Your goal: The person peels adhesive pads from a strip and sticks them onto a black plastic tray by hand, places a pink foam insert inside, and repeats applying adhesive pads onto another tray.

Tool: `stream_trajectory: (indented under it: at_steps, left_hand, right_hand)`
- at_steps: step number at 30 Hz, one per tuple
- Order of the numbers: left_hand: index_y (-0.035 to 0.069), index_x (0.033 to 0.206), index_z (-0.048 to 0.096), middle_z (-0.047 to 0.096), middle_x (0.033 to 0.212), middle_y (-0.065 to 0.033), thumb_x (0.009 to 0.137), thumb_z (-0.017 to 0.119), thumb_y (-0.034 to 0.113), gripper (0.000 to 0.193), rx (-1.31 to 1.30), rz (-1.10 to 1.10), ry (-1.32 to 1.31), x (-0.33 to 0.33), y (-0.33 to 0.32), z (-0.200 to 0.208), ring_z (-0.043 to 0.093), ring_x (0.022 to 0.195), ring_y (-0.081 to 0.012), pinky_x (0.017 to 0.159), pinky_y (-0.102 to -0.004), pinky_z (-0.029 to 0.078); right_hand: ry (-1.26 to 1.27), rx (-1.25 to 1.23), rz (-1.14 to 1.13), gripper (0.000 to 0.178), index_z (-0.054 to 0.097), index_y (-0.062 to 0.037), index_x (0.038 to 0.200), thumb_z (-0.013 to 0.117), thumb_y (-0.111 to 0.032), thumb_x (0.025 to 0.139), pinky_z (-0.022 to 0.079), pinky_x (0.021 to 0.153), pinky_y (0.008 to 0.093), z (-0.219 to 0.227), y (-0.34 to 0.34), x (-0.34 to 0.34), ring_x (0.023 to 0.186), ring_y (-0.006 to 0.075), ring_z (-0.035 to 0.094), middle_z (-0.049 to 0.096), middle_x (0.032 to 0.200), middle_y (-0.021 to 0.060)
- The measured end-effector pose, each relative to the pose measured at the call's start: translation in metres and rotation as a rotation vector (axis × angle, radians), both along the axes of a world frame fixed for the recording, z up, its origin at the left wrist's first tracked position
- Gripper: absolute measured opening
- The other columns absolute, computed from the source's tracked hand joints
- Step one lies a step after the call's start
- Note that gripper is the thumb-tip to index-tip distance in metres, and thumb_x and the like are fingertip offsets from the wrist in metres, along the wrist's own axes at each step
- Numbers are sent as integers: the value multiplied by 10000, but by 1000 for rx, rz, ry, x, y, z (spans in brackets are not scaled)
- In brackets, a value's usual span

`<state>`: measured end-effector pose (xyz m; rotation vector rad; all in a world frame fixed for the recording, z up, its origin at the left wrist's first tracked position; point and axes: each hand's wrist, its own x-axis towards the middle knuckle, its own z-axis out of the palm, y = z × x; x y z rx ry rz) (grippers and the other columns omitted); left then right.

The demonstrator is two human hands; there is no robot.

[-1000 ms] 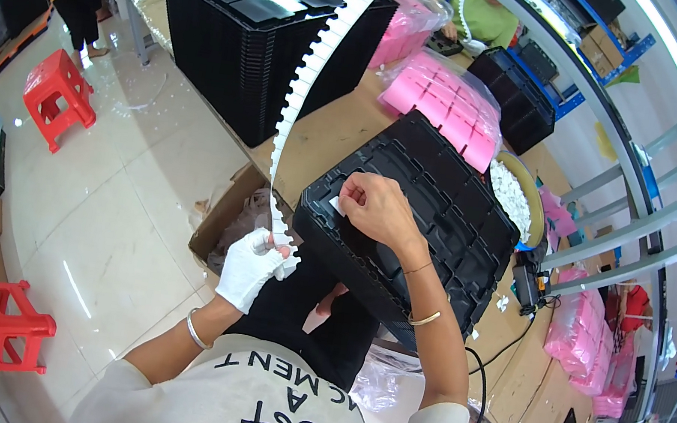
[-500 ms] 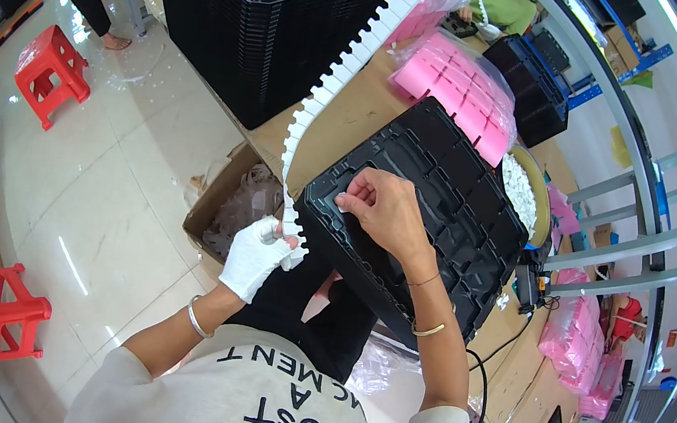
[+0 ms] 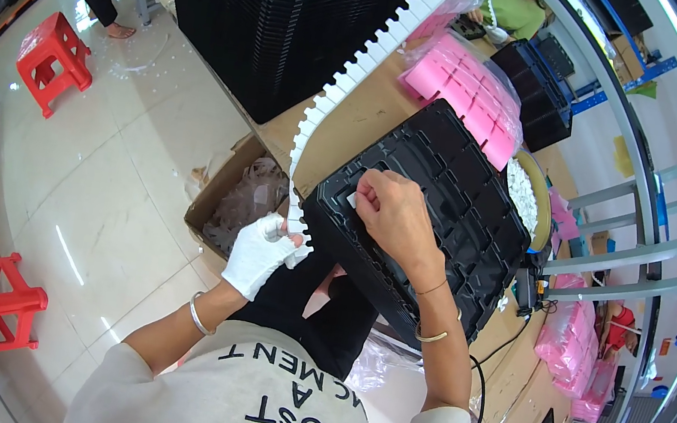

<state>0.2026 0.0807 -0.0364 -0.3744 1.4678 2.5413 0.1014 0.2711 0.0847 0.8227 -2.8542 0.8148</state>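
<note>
My left hand (image 3: 261, 254), in a white glove with bare fingertips, is closed on the lower end of a long white notched strip (image 3: 340, 91). That strip runs up past the stack of black trays at the back. Bare, my right hand (image 3: 393, 211) is pinched above the near left part of a black compartmented tray (image 3: 466, 169). A small white piece (image 3: 352, 200) shows at its fingertips; most of it is hidden by the fingers. The tray tops a pile on the table's near edge, right of my left hand.
A tall stack of black trays (image 3: 241, 42) stands at the back left. Pink foam pieces (image 3: 468, 91) in plastic and a bowl of white bits (image 3: 521, 194) lie beyond the tray. Below the table edge sits a cardboard box (image 3: 220, 195). Red stools (image 3: 55, 63) stand left; a co-worker (image 3: 509, 10) sits across.
My right hand has shifted slightly right over the tray, its fingers curled a little more. The whole view has moved slightly. My left hand keeps its hold on the strip.
</note>
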Motion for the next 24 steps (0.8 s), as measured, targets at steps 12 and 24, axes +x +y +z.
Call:
stream_trajectory:
  at_steps: [12,24]
  left_hand:
    - [36,1034,630,663,891,-39,919,752,158,207,3,-88,75,11,3,17,624,683,-97,717,-258,554]
    - [49,1002,635,688,842,-36,939,720,146,143,-88,-136,177,36,18,55,616,622,-68,516,-186,412]
  right_hand:
    - [100,-40,4,64,619,18,819,633,-41,837,507,739,475,-8,3,0,798,411,629,635,822,199]
    - [-304,-529,-241,69,592,10,937,647,-30,927,514,624,259,3,31,149,670,126,639,636,768,63]
